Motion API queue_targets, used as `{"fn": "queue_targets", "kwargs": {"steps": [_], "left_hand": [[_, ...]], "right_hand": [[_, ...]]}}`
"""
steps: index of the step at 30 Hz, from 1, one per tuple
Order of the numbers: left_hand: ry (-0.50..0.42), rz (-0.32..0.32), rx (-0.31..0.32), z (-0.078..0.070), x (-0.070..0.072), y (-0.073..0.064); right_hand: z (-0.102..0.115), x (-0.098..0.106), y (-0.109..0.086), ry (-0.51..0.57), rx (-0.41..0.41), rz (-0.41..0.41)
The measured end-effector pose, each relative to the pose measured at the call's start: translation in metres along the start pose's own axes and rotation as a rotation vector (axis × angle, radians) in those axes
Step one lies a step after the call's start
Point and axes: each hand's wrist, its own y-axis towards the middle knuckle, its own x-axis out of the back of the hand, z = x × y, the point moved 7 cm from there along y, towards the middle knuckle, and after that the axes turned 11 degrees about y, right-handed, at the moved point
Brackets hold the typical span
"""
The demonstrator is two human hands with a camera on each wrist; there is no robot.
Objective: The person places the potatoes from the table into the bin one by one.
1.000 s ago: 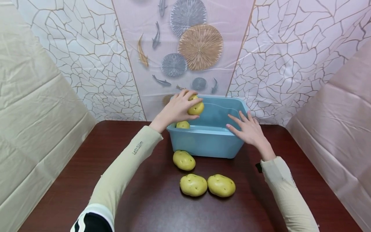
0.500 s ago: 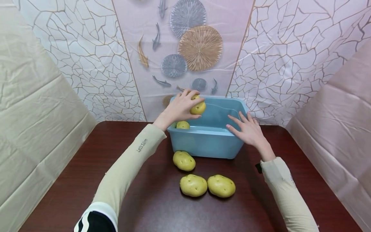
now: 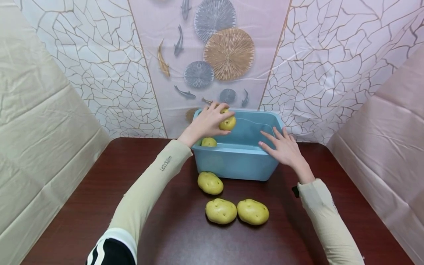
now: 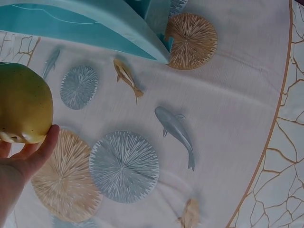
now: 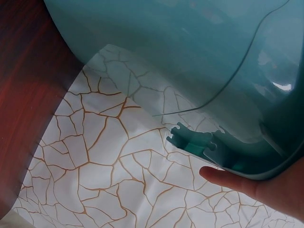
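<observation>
Your left hand (image 3: 206, 122), nearer, grips yellow potato (image 3: 228, 123) over opening of blue plastic tub (image 3: 236, 165); long axis hard to tell. Second potato (image 3: 209, 142) inside tub, below grip. Your right hand (image 3: 285, 149), fingers spread, at tub's rim, right of grip, holding nothing.

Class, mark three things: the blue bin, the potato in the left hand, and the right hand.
Blue bin (image 3: 236, 165): head view, outside of the front wall.
Held potato (image 3: 228, 123): head view, its uncovered side.
Right hand (image 3: 286, 150): head view, back of the hand.
</observation>
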Motion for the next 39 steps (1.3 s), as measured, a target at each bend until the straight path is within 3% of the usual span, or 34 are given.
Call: {"fn": "queue_targets", "kwargs": {"steps": [9,39], "left_hand": [[-0.002,0.037,0.004,0.0002,-0.0024,0.0032],[0.028,0.022,0.004,-0.0026,-0.0013,0.0069]], "right_hand": [[-0.0002,0.0002,0.0012,-0.004,-0.007,-0.009],[0.0006,0.0012,0.0006,0.003,0.013,-0.008]]}}
